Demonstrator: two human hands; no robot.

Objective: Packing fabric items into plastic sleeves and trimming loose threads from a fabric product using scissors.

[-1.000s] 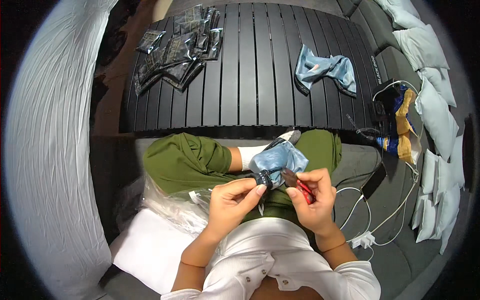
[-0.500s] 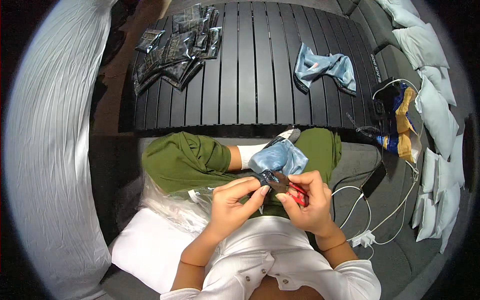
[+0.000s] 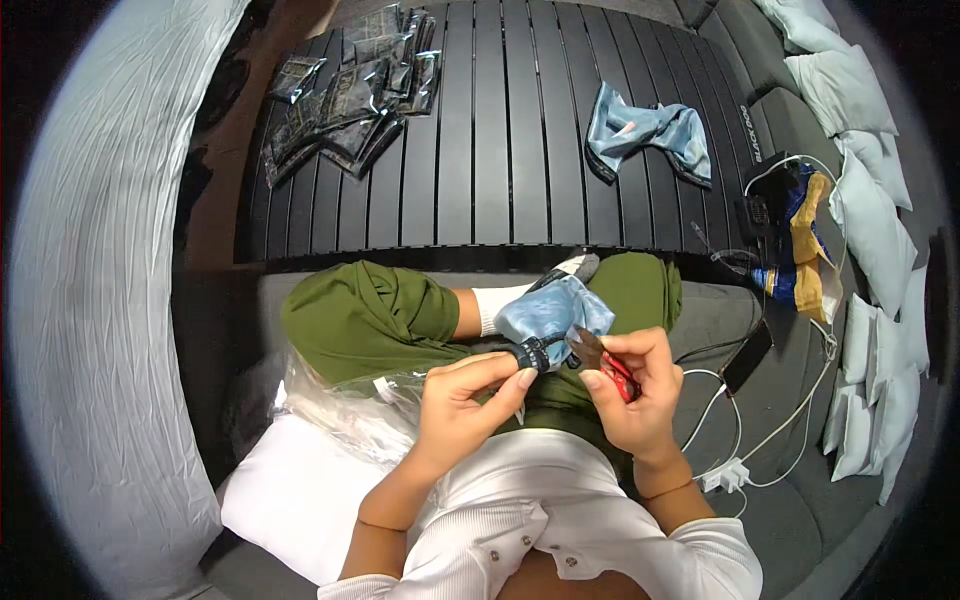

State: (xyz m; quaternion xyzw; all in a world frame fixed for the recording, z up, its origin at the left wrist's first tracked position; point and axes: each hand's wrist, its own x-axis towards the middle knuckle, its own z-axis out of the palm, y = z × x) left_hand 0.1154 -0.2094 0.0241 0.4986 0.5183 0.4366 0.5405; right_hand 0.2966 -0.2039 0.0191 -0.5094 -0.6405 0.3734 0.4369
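I sit cross-legged in green trousers with a light blue cloth item (image 3: pixel 555 308) resting on my lap. My left hand (image 3: pixel 463 400) pinches the dark edge of that blue cloth item between thumb and fingers. My right hand (image 3: pixel 630 390) holds small red-handled snips (image 3: pixel 608 362), their dark blades pointing at the pinched edge, right beside my left fingertips. Both hands are close together over my lap.
A black slatted table (image 3: pixel 500 150) lies ahead with several dark plastic packets (image 3: pixel 350 100) at its far left and another blue cloth piece (image 3: pixel 650 135) at its right. Clear plastic wrap (image 3: pixel 350 410) and a white cushion (image 3: pixel 290 500) sit at my left; white cables, a phone (image 3: pixel 745 357), pillows at right.
My hands have drawn closer together; the snips' blades have moved in toward the pinched edge of the blue cloth. The cloth shifted slightly on my lap.
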